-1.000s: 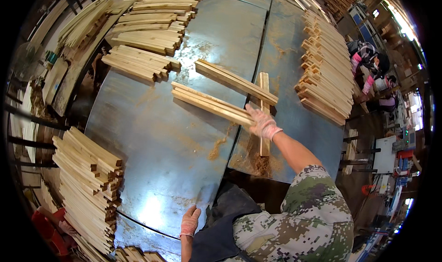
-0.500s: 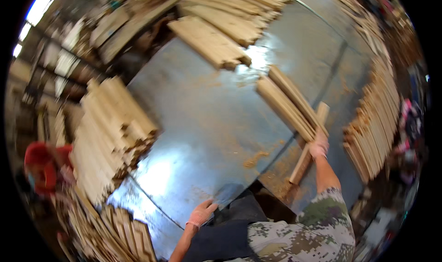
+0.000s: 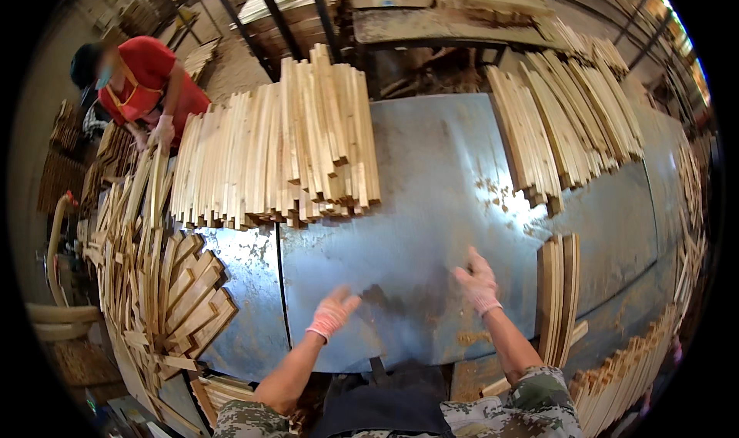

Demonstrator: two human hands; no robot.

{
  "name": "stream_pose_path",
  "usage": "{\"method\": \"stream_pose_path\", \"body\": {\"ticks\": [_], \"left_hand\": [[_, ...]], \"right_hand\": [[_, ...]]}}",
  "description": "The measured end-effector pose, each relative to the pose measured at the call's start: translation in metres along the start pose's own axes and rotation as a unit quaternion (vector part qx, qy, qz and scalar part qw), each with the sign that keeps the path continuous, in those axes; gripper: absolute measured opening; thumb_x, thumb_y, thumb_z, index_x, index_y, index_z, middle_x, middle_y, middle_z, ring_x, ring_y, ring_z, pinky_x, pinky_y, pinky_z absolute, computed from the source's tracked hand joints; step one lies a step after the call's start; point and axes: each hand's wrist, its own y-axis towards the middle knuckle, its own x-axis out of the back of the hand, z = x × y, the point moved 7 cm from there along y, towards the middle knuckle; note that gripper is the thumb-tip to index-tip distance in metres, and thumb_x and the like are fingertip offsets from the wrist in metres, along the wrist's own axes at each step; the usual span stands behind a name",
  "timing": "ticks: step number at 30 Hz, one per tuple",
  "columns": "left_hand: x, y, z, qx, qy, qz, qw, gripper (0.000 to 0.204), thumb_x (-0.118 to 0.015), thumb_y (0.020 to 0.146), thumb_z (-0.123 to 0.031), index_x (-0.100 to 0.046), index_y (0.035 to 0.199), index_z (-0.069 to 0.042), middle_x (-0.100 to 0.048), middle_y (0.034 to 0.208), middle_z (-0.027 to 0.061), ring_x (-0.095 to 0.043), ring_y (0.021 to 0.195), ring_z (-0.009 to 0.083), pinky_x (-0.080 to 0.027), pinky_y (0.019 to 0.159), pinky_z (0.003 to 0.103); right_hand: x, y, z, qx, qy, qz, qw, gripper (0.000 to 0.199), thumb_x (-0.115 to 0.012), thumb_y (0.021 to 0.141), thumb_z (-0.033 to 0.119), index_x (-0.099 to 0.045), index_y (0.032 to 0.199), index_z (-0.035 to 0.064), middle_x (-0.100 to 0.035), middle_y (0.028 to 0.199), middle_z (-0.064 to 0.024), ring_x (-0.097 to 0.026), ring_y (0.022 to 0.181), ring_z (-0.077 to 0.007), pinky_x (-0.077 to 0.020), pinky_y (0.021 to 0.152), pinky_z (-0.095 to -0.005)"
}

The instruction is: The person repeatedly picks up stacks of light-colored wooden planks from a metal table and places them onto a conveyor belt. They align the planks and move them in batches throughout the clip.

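Observation:
My left hand (image 3: 336, 312), in a pinkish glove, hovers over the grey metal tabletop (image 3: 419, 207) with its fingers apart and slightly blurred. My right hand (image 3: 478, 282), gloved alike, is raised farther right with thumb and fingers apart, holding nothing. Beyond them, to the left, lies a broad stack of pale wooden strips (image 3: 265, 153), some piled on top. To the right of my right forearm, two or more wooden strips (image 3: 550, 295) rest side by side across another strip (image 3: 577, 332). Neither hand touches wood.
A person in red (image 3: 150, 76) handles strips at far left. Loose strips (image 3: 142, 284) and short angled pieces (image 3: 196, 295) heap at left. More strip stacks stand at far right (image 3: 566, 122) and near right (image 3: 623, 376). A dark seam (image 3: 282, 292) crosses the tabletop.
My right hand has let go of the strips at right and come back left over the tabletop. My left hand has moved forward over the table. The view has turned left.

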Motion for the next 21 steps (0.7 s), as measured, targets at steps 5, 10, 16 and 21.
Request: {"method": "stream_pose_path", "body": {"ticks": [5, 10, 16, 21], "left_hand": [[0.170, 0.043, -0.114, 0.032, 0.074, -0.248, 0.965, 0.137, -0.093, 0.078, -0.051, -0.007, 0.172, -0.003, -0.033, 0.172, 0.0286, -0.036, 0.158, 0.0392, -0.030, 0.131, 0.042], [0.219, 0.110, -0.145, 0.031, 0.257, -0.300, 0.918, 0.158, -0.100, 0.055, -0.062, -0.010, 0.173, -0.010, -0.019, 0.175, 0.0290, -0.021, 0.160, 0.0516, -0.017, 0.133, 0.057], [0.242, 0.158, -0.154, 0.026, 0.244, -0.287, 0.926, 0.150, -0.101, 0.057, -0.054, -0.015, 0.173, -0.012, -0.021, 0.176, 0.0251, -0.032, 0.157, 0.0461, -0.029, 0.129, 0.052], [0.260, 0.183, -0.156, 0.013, 0.191, -0.279, 0.941, 0.150, -0.104, 0.057, -0.042, -0.014, 0.174, -0.013, -0.020, 0.176, 0.0258, -0.036, 0.156, 0.0442, -0.036, 0.127, 0.048]], "right_hand": [[-0.113, 0.128, 0.145, 0.144, 0.022, 0.107, 0.983, 0.080, -0.073, 0.092, 0.032, -0.045, 0.161, 0.0029, -0.061, 0.152, -0.0232, -0.058, 0.141, -0.0362, -0.0463, 0.116, -0.0445], [-0.178, 0.202, 0.259, 0.158, 0.052, 0.101, 0.981, 0.084, -0.073, 0.093, 0.035, -0.041, 0.164, 0.0030, -0.058, 0.155, -0.0246, -0.056, 0.144, -0.0382, -0.0439, 0.120, -0.0430], [-0.207, 0.250, 0.282, 0.168, -0.022, 0.079, 0.982, 0.085, -0.073, 0.093, 0.037, -0.038, 0.166, 0.0092, -0.058, 0.152, -0.0293, -0.057, 0.142, -0.0434, -0.0458, 0.118, -0.0463], [-0.219, 0.261, 0.302, 0.175, -0.018, 0.059, 0.983, 0.084, -0.075, 0.093, 0.037, -0.041, 0.164, 0.0083, -0.062, 0.147, -0.0290, -0.059, 0.138, -0.0443, -0.0479, 0.116, -0.0479]]}}
